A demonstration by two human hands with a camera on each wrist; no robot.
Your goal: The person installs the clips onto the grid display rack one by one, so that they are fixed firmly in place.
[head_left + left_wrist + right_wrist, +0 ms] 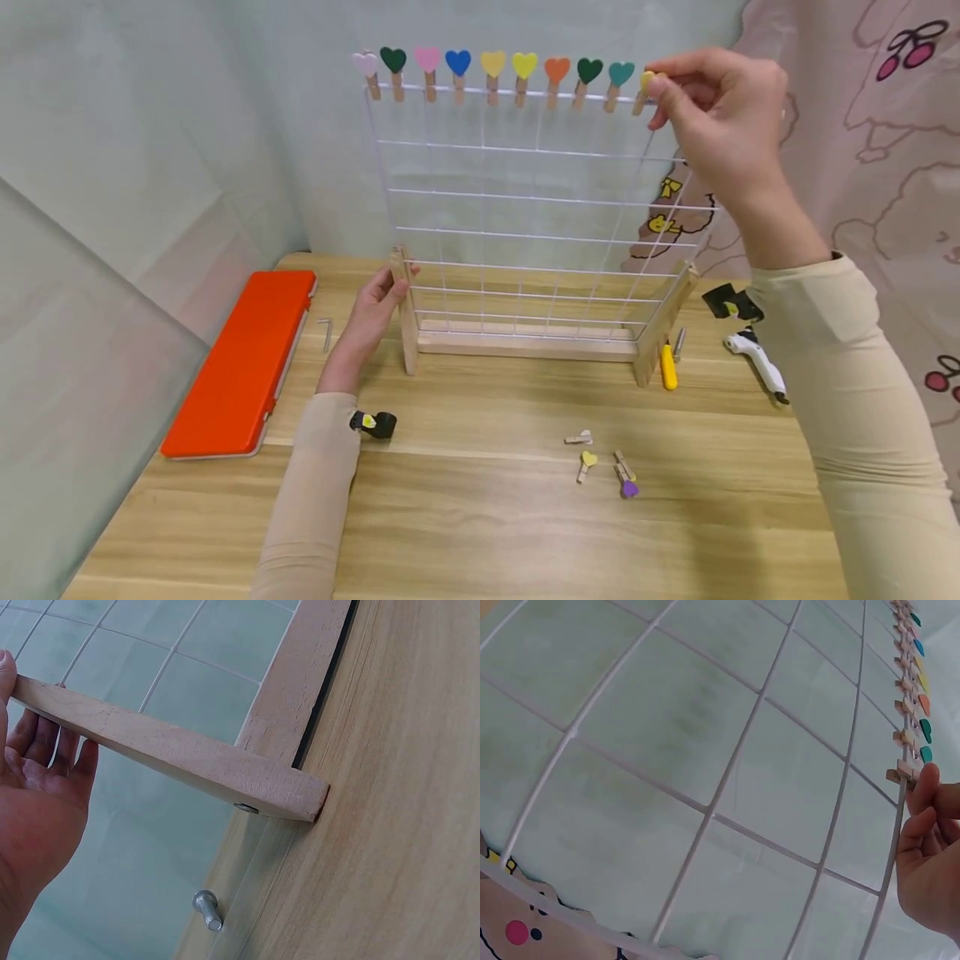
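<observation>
A white wire grid (525, 200) stands upright in a wooden base (525, 346). Along its top wire runs a row of small wooden clothespins with coloured hearts, such as a blue one (458, 65) and an orange one (557, 72). My right hand (731, 117) pinches a yellow-heart clothespin (641, 100) at the right end of that row; in the right wrist view the clothespin (904, 772) sits on the edge wire, finger and thumb at it. My left hand (371, 312) grips the upper end of the left wooden upright (406, 321), fingers behind it in the left wrist view.
Several loose clothespins, one with a purple heart (629, 488), lie on the table (465, 517) in front. At left are a red case (243, 362) and a hex key (327, 333). A yellow-handled tool (668, 368) and a white tool (757, 364) lie at right.
</observation>
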